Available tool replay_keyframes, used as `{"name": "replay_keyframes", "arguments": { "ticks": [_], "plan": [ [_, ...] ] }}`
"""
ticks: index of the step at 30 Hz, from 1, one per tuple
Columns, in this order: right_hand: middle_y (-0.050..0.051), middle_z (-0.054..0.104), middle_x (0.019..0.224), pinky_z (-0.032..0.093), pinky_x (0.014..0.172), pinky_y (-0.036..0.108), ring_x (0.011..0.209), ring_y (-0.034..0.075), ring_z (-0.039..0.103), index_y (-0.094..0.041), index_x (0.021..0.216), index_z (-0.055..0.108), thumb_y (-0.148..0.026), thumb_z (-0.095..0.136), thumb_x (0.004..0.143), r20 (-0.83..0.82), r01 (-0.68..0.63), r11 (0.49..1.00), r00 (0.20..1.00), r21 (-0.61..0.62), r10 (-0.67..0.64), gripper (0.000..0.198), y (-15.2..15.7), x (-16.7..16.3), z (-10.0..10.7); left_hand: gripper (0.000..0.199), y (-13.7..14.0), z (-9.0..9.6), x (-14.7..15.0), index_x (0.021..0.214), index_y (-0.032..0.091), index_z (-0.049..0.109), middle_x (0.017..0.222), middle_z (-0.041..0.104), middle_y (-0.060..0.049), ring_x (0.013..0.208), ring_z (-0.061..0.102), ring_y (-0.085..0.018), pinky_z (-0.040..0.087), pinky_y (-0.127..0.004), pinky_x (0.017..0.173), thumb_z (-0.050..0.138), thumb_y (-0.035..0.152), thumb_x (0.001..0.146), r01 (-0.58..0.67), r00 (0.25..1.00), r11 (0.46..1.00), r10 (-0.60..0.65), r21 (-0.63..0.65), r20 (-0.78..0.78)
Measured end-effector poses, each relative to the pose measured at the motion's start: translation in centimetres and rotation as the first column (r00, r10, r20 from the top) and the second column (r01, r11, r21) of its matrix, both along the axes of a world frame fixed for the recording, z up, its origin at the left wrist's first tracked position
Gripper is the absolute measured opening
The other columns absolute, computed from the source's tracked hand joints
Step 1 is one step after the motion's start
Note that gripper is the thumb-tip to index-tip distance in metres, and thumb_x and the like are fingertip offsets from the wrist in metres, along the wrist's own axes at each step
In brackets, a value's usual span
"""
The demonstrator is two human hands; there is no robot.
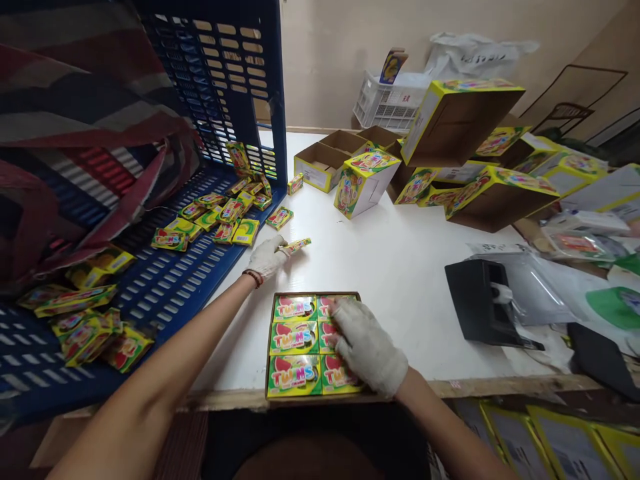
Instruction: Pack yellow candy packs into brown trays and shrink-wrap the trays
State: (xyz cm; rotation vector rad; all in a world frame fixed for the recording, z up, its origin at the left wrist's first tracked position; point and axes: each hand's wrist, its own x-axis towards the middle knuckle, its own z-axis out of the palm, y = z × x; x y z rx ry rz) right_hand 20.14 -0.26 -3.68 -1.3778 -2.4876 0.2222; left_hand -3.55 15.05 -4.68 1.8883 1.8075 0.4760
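My left hand, in a white glove with a beaded bracelet at the wrist, grips a small candy box by one end over the white table. The candy box shows its narrow edge. My right hand, also gloved, lies with its fingers stretched over the right column of candy boxes in an open display tray. Inside the tray, "TWINS" candy boxes with watermelon pictures lie face up in rows. The right hand partly covers the right column. Loose candy boxes lie beyond my left hand.
A blue plastic crate lies tipped at the left, with several candy boxes and striped cloth inside. Yellow display cartons stand at the back and right. A black tape dispenser sits on the white table at the right.
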Motion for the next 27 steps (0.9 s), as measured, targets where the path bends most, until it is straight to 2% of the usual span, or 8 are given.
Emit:
{"name": "replay_keyframes", "arguments": {
  "ticks": [4, 7, 9, 12, 15, 19, 23, 27],
  "plan": [
    [0.022, 0.046, 0.142, 0.045, 0.104, 0.049, 0.135, 0.03, 0.041, -0.013, 0.147, 0.037, -0.022, 0.051, 0.091, -0.284, 0.106, 0.963, 0.958, 0.249, -0.033, 0.058, 0.1, -0.2, 2.0, 0.042, -7.6, 3.4, 1.9, 0.108, 0.017, 0.062, 0.097, 0.069, -0.004, 0.088, 0.063, -0.019, 0.05, -0.03, 0.076, 0.036, 0.046, 0.092, 0.21, 0.926, 0.978, -0.201, 0.005, 0.319],
    [0.015, 0.063, 0.119, 0.051, 0.091, 0.042, 0.111, 0.026, 0.059, -0.017, 0.138, 0.052, -0.019, 0.048, 0.092, -0.217, -0.041, 0.988, 0.974, 0.147, 0.072, 0.046, -0.2, -0.7, 3.9, 0.04, -13.5, 5.0, 3.3, 0.105, 0.018, 0.063, 0.094, 0.069, -0.004, 0.085, 0.062, -0.019, 0.051, -0.031, 0.077, 0.041, 0.048, 0.091, 0.374, 0.8, 0.926, -0.346, 0.044, 0.49],
    [0.01, 0.069, 0.104, 0.052, 0.083, 0.034, 0.093, 0.021, 0.064, -0.02, 0.127, 0.062, -0.019, 0.046, 0.093, -0.135, -0.115, 0.993, 0.985, -0.023, 0.111, 0.037, -0.7, -0.3, 4.3, 0.04, -16.0, 4.9, 2.8, 0.112, 0.02, 0.062, 0.102, 0.068, -0.005, 0.092, 0.062, -0.02, 0.051, -0.032, 0.083, 0.039, 0.048, 0.093, 0.278, 0.884, 0.957, -0.288, 0.081, 0.369],
    [0.006, 0.071, 0.097, 0.051, 0.077, 0.028, 0.085, 0.017, 0.064, -0.021, 0.111, 0.069, -0.023, 0.049, 0.094, -0.002, -0.121, 0.967, 0.992, -0.225, 0.124, 0.026, -1.6, 0.8, 3.6, 0.048, -17.0, 3.7, -1.3, 0.126, 0.018, 0.055, 0.127, 0.057, -0.013, 0.122, 0.051, -0.028, 0.042, -0.042, 0.103, 0.043, 0.047, 0.09, -0.002, 0.997, 0.983, -0.012, 0.186, 0.074],
    [0.005, 0.069, 0.087, 0.049, 0.072, 0.029, 0.079, 0.018, 0.062, -0.021, 0.099, 0.071, -0.026, 0.049, 0.095, 0.113, -0.124, 0.95, 0.98, -0.286, 0.162, 0.023, -2.6, 1.1, 2.4, 0.053, -17.0, 1.8, -6.9, 0.124, 0.01, 0.055, 0.133, 0.048, -0.024, 0.131, 0.036, -0.044, 0.032, -0.062, 0.104, 0.048, 0.046, 0.085, -0.216, 0.893, 0.956, 0.275, 0.196, -0.356],
    [0.009, 0.068, 0.103, 0.05, 0.079, 0.035, 0.092, 0.022, 0.061, -0.019, 0.106, 0.07, -0.023, 0.049, 0.093, 0.118, -0.139, 0.979, 0.981, -0.148, 0.157, 0.025, -4.0, 0.4, 0.8, 0.059, -17.8, -0.9, -10.8, 0.134, 0.012, 0.048, 0.141, 0.042, -0.026, 0.132, 0.031, -0.049, 0.029, -0.07, 0.097, 0.044, 0.048, 0.087, -0.467, 0.59, 0.872, 0.431, 0.147, -0.683],
    [0.016, 0.058, 0.134, 0.044, 0.1, 0.041, 0.123, 0.028, 0.051, -0.008, 0.128, 0.059, -0.021, 0.048, 0.09, 0.09, -0.181, 0.975, 0.981, 0.126, 0.17, 0.041, -5.3, 0.2, -1.0, 0.054, -18.5, -2.5, -10.6, 0.129, 0.014, 0.052, 0.128, 0.053, -0.024, 0.126, 0.039, -0.042, 0.028, -0.063, 0.099, 0.041, 0.048, 0.089, -0.51, 0.573, 0.857, 0.398, 0.067, -0.716],
    [0.014, 0.061, 0.133, 0.046, 0.097, 0.04, 0.12, 0.027, 0.055, -0.011, 0.125, 0.061, -0.02, 0.048, 0.088, 0.079, -0.168, 0.957, 0.985, 0.235, 0.153, 0.04, -5.7, 0.5, -2.2, 0.051, -16.8, -1.4, -9.9, 0.116, 0.015, 0.061, 0.118, 0.057, -0.023, 0.118, 0.045, -0.041, 0.032, -0.059, 0.096, 0.043, 0.054, 0.087, -0.453, 0.609, 0.887, 0.383, 0.092, -0.695]
  ]
}}
